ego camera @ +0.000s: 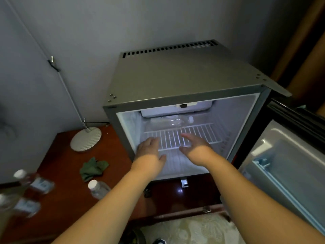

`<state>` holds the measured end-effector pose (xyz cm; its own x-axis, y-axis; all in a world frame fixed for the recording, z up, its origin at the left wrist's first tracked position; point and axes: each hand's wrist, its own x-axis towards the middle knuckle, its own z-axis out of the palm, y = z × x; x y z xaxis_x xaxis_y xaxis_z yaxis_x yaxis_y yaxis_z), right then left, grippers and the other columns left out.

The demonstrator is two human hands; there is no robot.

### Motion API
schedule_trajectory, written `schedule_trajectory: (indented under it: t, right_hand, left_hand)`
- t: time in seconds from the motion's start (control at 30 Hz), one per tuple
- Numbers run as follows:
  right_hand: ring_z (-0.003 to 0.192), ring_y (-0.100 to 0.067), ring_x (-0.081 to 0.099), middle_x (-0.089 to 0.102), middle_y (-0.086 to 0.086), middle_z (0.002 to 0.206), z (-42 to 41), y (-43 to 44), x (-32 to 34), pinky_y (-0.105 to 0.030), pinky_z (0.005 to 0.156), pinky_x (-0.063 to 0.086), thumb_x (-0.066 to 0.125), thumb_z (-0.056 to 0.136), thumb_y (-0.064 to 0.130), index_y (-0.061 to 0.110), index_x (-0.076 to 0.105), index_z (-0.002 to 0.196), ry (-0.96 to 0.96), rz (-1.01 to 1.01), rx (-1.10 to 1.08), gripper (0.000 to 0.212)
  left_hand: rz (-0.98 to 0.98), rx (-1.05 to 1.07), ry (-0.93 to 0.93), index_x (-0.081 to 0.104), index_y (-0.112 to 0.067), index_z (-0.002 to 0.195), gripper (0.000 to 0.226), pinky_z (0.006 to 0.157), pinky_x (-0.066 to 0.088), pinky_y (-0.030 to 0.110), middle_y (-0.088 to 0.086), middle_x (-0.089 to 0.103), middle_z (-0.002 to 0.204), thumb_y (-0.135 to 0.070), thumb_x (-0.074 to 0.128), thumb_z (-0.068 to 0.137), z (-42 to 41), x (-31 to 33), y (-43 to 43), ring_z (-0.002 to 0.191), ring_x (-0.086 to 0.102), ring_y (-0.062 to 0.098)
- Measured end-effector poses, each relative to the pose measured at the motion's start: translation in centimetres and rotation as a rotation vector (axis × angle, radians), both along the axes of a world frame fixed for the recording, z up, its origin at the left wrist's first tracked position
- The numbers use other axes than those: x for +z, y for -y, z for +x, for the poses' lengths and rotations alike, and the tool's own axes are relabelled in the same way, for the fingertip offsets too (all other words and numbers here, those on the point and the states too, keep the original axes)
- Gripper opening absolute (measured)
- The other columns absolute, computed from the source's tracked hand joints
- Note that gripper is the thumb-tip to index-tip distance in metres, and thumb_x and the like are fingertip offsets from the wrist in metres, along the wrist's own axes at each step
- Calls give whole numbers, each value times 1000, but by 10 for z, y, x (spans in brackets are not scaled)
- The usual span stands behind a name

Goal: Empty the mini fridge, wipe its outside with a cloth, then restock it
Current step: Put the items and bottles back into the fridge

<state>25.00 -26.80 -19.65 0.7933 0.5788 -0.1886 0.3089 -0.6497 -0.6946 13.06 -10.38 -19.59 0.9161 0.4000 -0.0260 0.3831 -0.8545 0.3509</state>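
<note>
The grey mini fridge (pixel 175 78) stands on a red-brown wooden cabinet top (pixel 58 166), its door (pixel 288 155) swung open to the right. A clear plastic bottle (pixel 174 121) lies on its side at the back of the white wire shelf (pixel 193 132). Both my hands reach into the fridge with fingers straight and hold nothing: my left hand (pixel 149 152) at the shelf's front left, my right hand (pixel 195 147) over the shelf's front middle. A crumpled green cloth (pixel 92 169) lies on the cabinet top left of the fridge. Three water bottles stand there: (pixel 99 188), (pixel 33 180), (pixel 19 205).
A lamp with a round grey base (pixel 86 140) and a thin slanted pole stands left of the fridge against the grey wall. The open door's inner shelves fill the right side. A pale patterned surface (pixel 193 229) lies below the cabinet edge.
</note>
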Motion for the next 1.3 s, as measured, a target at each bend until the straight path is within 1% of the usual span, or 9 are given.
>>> schedule_trajectory:
  t: [0.17,0.37,0.63,0.83,0.93,1.0,1.07,1.2,1.3]
  right_hand:
    - [145,-16,35,39,2,157,-45,-10,10,-21,112,25,71,91,33,26,45,149,145,35,246,63]
    - [120,-10,54,49,9,138,-112,-56,5,-27,100,45,69,89,40,34,52,140,175,79,496,54]
    - [127,-17,51,44,7,144,-171,-168,-26,-32,105,44,69,87,37,32,45,146,133,-42,722,64]
    - [125,-29,53,36,-1,150,-197,-234,-56,-39,101,47,67,89,35,29,39,151,123,-189,669,69]
    - [109,-31,60,53,-5,122,-202,-249,-72,-36,88,50,62,90,31,25,56,129,180,-263,598,40]
    - [95,-31,62,54,-5,104,-205,-254,-75,-34,74,46,60,91,29,19,59,107,227,-276,547,19]
    - [89,-30,62,54,-5,100,-208,-254,-71,-34,71,44,61,91,28,15,60,99,257,-282,503,16]
    - [89,-16,59,61,4,99,-209,-232,-38,-28,73,45,71,84,33,22,70,106,189,-169,392,25]
    - [87,-6,63,70,12,93,-207,-201,6,-27,78,51,83,76,38,29,74,98,89,-24,289,26]
  left_hand:
    - [-31,-19,96,38,-23,152,68,116,35,33,-1,40,154,-40,65,93,-77,2,-8,142,35,19]
    - [-27,201,120,38,-30,151,66,114,38,33,-11,39,151,-43,66,93,-162,-4,-45,142,34,12]
    - [-59,451,73,36,-32,151,70,116,35,29,-13,39,150,-46,69,90,-259,-23,-96,141,34,11]
    - [-163,502,45,32,-36,152,74,116,37,32,-15,36,152,-50,69,90,-306,-39,-145,142,33,11]
    - [-208,470,36,32,-37,152,74,115,38,32,-17,36,151,-49,69,89,-318,-45,-170,140,34,9]
    - [-244,420,19,32,-38,152,74,113,40,32,-19,36,150,-49,69,89,-319,-47,-184,139,36,7]
    - [-300,361,-5,31,-41,152,75,108,45,32,-21,37,149,-49,70,88,-314,-49,-195,134,42,4]
    - [-371,171,-35,27,-47,151,82,92,45,19,-27,37,144,-55,72,84,-287,-43,-200,118,50,-2]
    - [-416,-20,-28,30,-50,148,84,100,41,20,-33,37,139,-58,76,77,-250,-30,-185,127,44,-5]
